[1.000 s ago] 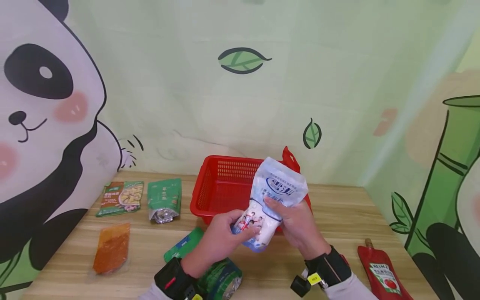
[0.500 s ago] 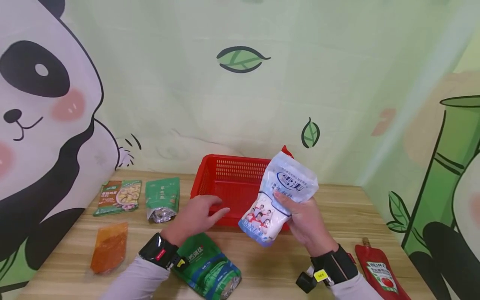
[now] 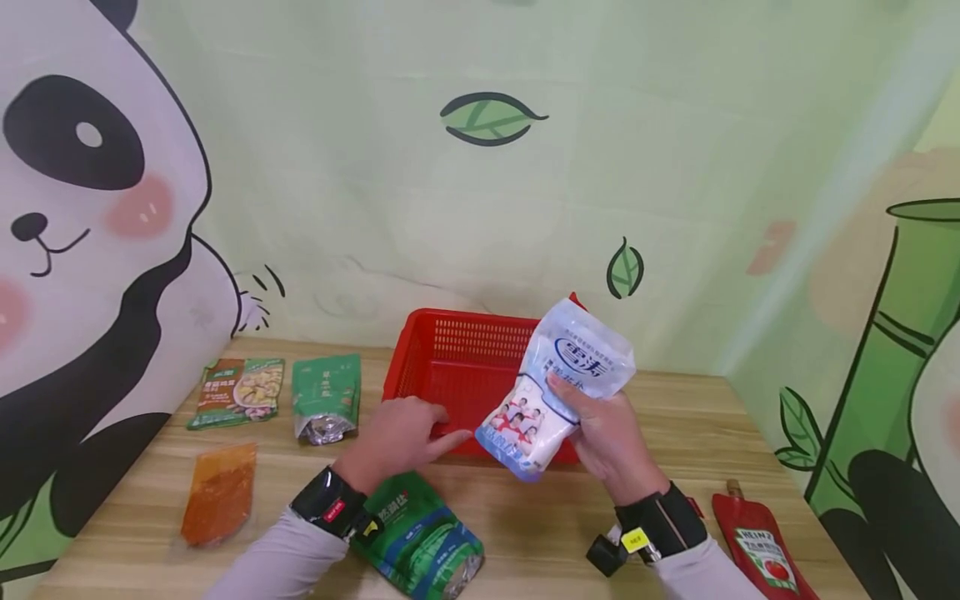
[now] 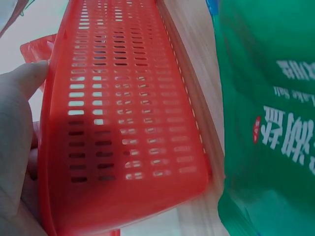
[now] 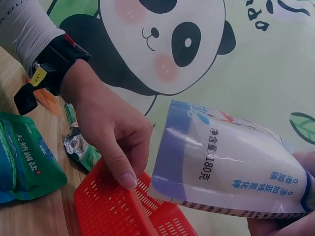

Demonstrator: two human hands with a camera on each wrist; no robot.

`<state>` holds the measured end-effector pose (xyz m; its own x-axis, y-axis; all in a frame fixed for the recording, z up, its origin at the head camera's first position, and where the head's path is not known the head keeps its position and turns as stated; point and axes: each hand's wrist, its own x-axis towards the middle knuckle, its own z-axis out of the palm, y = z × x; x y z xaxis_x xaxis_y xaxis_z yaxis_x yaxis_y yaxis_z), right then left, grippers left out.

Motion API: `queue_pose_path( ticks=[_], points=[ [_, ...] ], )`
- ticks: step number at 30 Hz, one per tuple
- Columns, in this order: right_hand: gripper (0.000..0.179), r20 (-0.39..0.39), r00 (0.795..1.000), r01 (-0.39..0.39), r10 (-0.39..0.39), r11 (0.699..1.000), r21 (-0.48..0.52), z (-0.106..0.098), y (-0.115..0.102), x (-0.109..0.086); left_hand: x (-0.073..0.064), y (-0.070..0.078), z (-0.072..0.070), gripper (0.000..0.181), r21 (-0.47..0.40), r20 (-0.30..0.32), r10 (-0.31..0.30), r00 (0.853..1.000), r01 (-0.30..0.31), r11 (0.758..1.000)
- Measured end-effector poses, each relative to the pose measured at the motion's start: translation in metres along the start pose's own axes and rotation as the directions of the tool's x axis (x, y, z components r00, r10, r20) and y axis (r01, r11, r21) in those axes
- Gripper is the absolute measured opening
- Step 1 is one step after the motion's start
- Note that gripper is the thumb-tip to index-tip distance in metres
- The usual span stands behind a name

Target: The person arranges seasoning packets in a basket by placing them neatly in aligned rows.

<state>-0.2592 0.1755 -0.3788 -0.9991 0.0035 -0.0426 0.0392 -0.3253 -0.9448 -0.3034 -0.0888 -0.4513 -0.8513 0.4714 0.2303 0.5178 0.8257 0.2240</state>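
My right hand (image 3: pixel 611 437) holds a blue-and-white salt bag (image 3: pixel 528 408) tilted above the front right of a red plastic basket (image 3: pixel 431 321), its thumb across the bag's printed front. In the right wrist view the bag's (image 5: pixel 221 169) lower end points towards my left hand. That left hand (image 3: pixel 393 437) grips the basket's front left rim; the right wrist view shows the thumb (image 5: pixel 120 167) on one side of the rim and the fingers curled on the other. A green lake salt pouch (image 3: pixel 420 533) lies on the table below the left wrist.
At the back left lie a brown-and-green food packet (image 3: pixel 236 392) and a green pouch (image 3: pixel 326 396) with a silver bottom. An orange-red packet (image 3: pixel 219 492) lies in front of them. At the right is a red Heinz ketchup pouch (image 3: pixel 765 542). A printed cloth (image 3: pixel 360 167) hangs behind the table.
My left hand has let go of the salt bag and moved left onto the basket's rim. The right hand alone keeps the bag, shifted slightly right.
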Motion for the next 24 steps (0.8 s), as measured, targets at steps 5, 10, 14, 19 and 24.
queue_pose_path(
  ticks=[5,10,14,19,24],
  points=[
    [0.06,-0.017,1.0,0.004,-0.003,1.0,0.013,0.002,0.003,0.005,-0.001,0.003,0.0,0.046,0.008,0.0,0.017,1.0,-0.017,1.0],
    [0.059,-0.062,0.998,0.02,-0.017,0.998,0.052,0.005,0.008,0.016,0.0,0.003,0.004,0.044,0.028,-0.028,0.033,0.999,-0.032,0.999],
    [0.059,-0.089,0.996,0.031,-0.024,0.996,0.081,0.011,0.012,0.027,0.003,0.003,0.007,0.045,0.086,-0.037,0.031,0.999,-0.027,0.996],
    [0.061,-0.152,0.988,0.001,0.007,0.999,0.047,0.019,0.019,0.039,0.004,0.004,0.011,0.039,0.149,-0.031,0.004,1.0,0.001,0.989],
    [0.059,-0.168,0.986,-0.007,-0.006,0.997,-0.075,0.03,0.022,0.046,0.002,0.005,0.011,0.035,0.19,-0.04,-0.012,0.999,0.02,0.982]
  ],
)
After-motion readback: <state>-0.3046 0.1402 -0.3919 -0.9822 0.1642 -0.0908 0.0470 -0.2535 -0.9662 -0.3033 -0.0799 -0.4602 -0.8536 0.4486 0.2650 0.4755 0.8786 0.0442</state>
